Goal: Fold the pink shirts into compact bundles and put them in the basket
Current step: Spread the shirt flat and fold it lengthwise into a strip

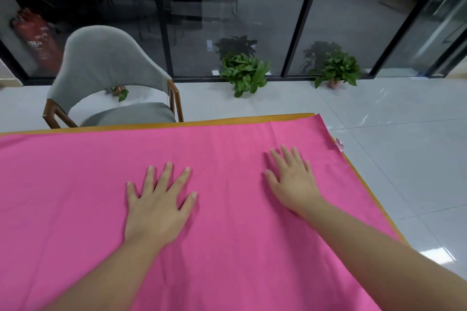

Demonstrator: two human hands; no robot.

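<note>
A large pink cloth [75, 197] lies spread flat over nearly the whole table. My left hand [159, 199] rests palm down on it near the middle, fingers straight and spread. My right hand [293, 179] also lies flat on the cloth, further right, fingers straight and pointing away from me. Neither hand holds anything. A small pale pink scrap [339, 144] peeks out at the cloth's right edge. No basket is in view.
The table's orange edge [177, 124] shows along the far and right sides. A grey chair [108, 68] with wooden arms stands beyond the far left edge. Two potted plants [245, 73] [336, 68] sit on the tiled floor by a glass wall.
</note>
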